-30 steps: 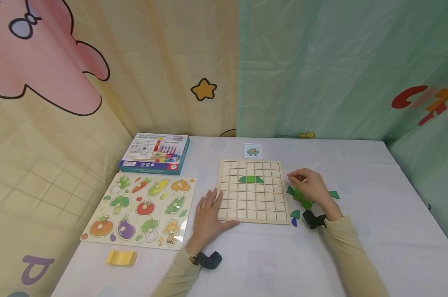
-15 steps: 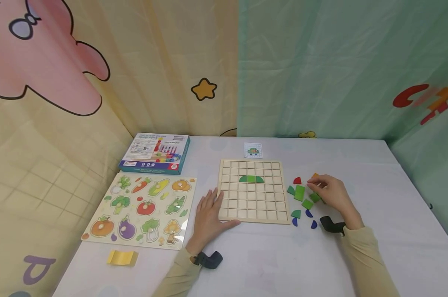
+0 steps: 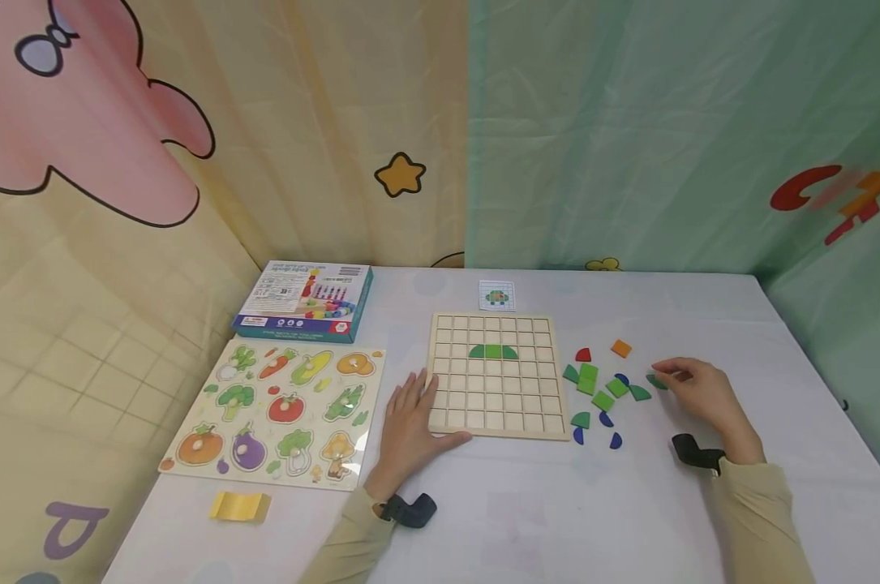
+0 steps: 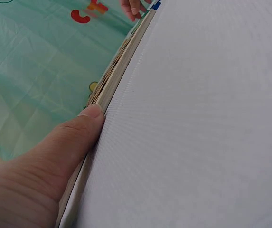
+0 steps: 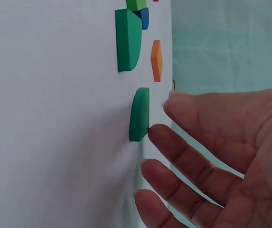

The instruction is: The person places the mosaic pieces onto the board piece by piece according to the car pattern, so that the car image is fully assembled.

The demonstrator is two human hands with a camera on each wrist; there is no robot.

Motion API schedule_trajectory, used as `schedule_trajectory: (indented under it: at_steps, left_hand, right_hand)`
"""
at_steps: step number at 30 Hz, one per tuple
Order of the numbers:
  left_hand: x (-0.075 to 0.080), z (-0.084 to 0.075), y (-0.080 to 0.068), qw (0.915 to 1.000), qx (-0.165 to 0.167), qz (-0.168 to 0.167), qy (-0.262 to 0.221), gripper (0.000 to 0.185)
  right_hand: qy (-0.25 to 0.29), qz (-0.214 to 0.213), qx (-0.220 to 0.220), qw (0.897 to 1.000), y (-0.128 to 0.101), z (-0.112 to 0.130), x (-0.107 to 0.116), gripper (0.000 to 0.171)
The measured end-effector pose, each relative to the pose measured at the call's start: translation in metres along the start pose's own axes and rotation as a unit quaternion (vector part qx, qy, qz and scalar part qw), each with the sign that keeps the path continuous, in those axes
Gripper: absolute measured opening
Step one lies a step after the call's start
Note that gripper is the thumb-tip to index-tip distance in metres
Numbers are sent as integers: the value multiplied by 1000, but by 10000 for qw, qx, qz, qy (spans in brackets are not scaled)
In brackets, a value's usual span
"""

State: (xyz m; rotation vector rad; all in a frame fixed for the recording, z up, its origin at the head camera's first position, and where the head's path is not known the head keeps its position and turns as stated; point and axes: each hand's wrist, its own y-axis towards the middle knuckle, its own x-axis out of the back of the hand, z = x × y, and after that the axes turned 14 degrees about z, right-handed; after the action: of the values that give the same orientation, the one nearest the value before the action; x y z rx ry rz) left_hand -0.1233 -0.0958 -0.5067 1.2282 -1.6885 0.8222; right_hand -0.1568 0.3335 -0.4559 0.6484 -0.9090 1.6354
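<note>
A wooden grid board lies mid-table with a green arch of three pieces in its second row. My left hand lies flat at the board's lower left corner; its thumb presses the board's edge. Right of the board lie loose pieces: a red one, an orange square, green squares and blue ones. My right hand, fingers relaxed, touches the outermost green curved piece with its fingertips; it grips nothing.
A small pattern card lies behind the board. To the left are a vegetable peg puzzle, a blue box and a yellow piece. Cloth walls close in the back and sides. A second green piece lies beyond the touched one.
My right hand has slid rightwards from the board's right edge over the loose pieces to the outermost green one, uncovering the pile. The left hand has stayed put.
</note>
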Motion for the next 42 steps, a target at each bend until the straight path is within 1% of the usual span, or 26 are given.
schedule_trajectory:
  at_steps: [4,8,12,17,20,26,29,33,37,42]
  left_hand:
    - [0,0,0,10000,-22,-24,24,105]
    - [-1,0,0,9999,-64,-81,28,105]
    - [-2,0,0,9999,-97,-124,67,105]
    - [-2,1,1,10000,-45,-27,65,105]
    - [-2,1,1,10000,-26,6,71,106]
    - [-2,2,0,9998,-103,-113,85,105]
    - [-2,2,1,9999,-71,-73,66,105]
    - [-2,2,1,10000,0,25,56,106]
    - [-2,3,1,9999,32,90,74,107]
    - [-2,2,1,9999,14,73,85,106]
  right_hand:
    - [-147,174,138,9996,-2,-4,-1,30]
    - [-206,101,195,9995,-2,-6,-4,28]
    - [-259,51,123,9996,-1,-6,-6,27]
    - [-253,202,-119,9994,-3,-7,-4,31]
    - [-187,247,-290,9991,-4,-9,-1,35]
    - [83,123,-534,9985,-7,-10,0,35]
    - [220,140,-622,9977,-7,-11,0,38]
    - [327,146,-676,9971,-8,-12,-2,43]
    - [318,72,-658,9973,-9,-11,-3,41]
    - [448,120,-717,9963,-9,-9,-3,40]
